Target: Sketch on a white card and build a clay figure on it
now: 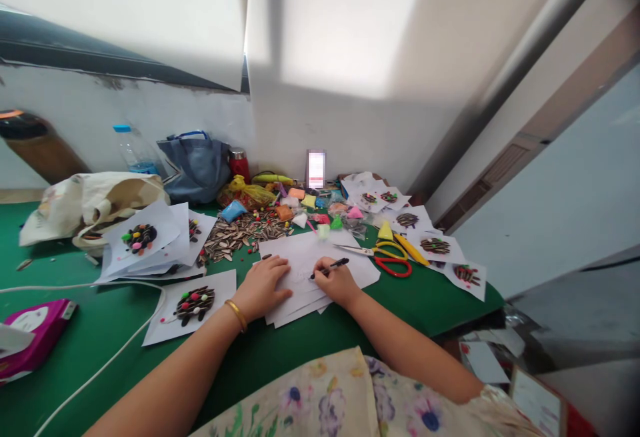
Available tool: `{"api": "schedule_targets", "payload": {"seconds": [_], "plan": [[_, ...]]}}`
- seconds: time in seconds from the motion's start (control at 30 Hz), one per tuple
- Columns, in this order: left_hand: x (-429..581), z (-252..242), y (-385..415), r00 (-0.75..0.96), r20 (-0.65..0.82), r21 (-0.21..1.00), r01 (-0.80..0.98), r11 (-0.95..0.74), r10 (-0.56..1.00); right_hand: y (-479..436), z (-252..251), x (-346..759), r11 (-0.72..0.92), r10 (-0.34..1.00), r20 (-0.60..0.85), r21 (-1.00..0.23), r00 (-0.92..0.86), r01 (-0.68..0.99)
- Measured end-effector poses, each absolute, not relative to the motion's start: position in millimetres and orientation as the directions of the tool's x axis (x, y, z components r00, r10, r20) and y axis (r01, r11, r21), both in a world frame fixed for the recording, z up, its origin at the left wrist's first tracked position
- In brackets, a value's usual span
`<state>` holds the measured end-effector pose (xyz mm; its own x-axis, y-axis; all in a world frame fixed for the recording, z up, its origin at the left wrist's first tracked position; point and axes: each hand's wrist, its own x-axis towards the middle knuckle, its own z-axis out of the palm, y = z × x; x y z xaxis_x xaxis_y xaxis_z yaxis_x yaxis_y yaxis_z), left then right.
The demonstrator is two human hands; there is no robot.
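Observation:
My right hand (336, 283) is closed around a black pen (340, 263), its tip on a sheet of white paper (305, 247). Faint lines show on the sheet near the tip. Several sheets lie stacked under it. My left hand (265, 285) rests flat on the left part of the paper, fingers stretched out, with a gold bangle on the wrist. One dark seed lies by its fingertips. Left of that hand is a card (227, 285) with dark seeds and coloured balls stuck on it. Scissors (383, 254) with red and yellow handles lie just right of the paper, beside a yellow cutter (411, 249).
Behind the paper are loose sunflower seeds (233, 238) and bagged coloured clay (285, 213). A phone (316, 169) leans on the wall. Decorated cards (440, 248) spread along the right edge. At left are a cloth bag (50, 213), a white cable (125, 327) and a tissue pack (43, 333).

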<state>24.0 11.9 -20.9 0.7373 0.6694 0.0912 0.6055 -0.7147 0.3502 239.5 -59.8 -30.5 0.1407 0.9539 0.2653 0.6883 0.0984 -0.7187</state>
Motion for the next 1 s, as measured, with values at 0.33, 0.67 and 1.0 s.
{"api": "schedule_targets", "payload": {"seconds": [0.33, 0.67, 1.0], "plan": [[24.5, -20.6, 12.7, 0.737, 0.091, 0.368, 0.600, -0.711, 0.670, -59.7, -30.1, 240.3, 0.057, 0.948, 0.261, -0.702, 0.182, 0.710], [25.6, -19.3, 12.1, 0.737, 0.091, 0.364, 0.602, -0.711, 0.670, -60.2, -27.5, 241.7, 0.009, 0.939, 0.246, -0.718, 0.241, 0.696], [24.3, -19.2, 10.7, 0.737, 0.104, 0.365, 0.597, -0.715, 0.668, -55.0, -34.9, 249.5, 0.047, 0.924, 0.257, -0.809, 0.282, 0.585]]}}
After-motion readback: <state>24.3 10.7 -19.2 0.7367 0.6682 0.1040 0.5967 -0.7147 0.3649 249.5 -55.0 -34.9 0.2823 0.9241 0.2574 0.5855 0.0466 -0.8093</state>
